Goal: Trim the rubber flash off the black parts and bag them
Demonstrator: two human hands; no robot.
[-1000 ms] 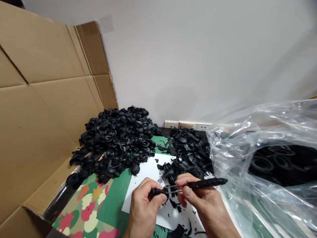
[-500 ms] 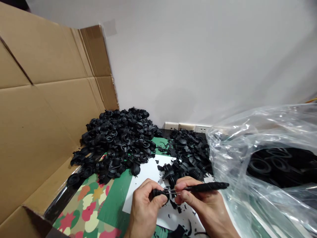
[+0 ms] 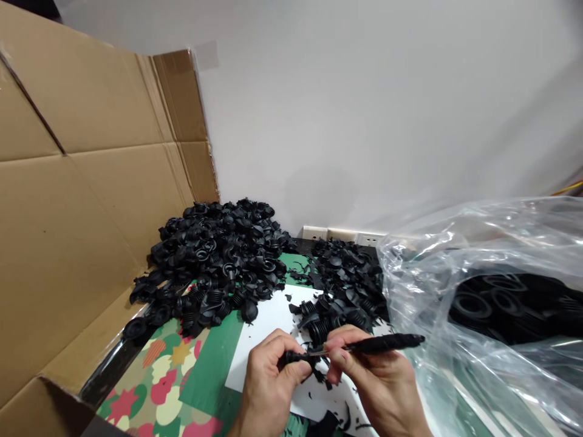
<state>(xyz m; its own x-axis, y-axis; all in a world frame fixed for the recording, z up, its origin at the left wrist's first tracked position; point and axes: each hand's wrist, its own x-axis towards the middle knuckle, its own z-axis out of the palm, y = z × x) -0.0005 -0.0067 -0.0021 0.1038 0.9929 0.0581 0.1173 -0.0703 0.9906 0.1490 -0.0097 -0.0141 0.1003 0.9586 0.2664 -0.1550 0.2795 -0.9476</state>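
Note:
Between the thumb and fingers of my left hand [image 3: 272, 376] is a small black ribbed rubber part [image 3: 298, 357]. My right hand [image 3: 371, 370] pinches a slim tool with a black-wrapped handle [image 3: 387, 343]; the handle points right. Its thin metal end meets the rubber part, and the exact tip is hidden. Under both hands lies a white sheet [image 3: 262, 331] strewn with black scraps. Just beyond my fingers sits a smaller heap of black rubber pieces [image 3: 348, 282].
A large pile of black rubber parts [image 3: 228, 255] rests at the left, beside a tall cardboard box [image 3: 100, 200]. At the right, a clear plastic bag [image 3: 419, 291] holds more black ribbed parts [image 3: 510, 303]. Power sockets [image 3: 341, 235] line the wall's base.
The tool's metal end has shifted and now lies closer against the rubber part, with less metal showing. My left hand keeps its grip; the view has tilted slightly.

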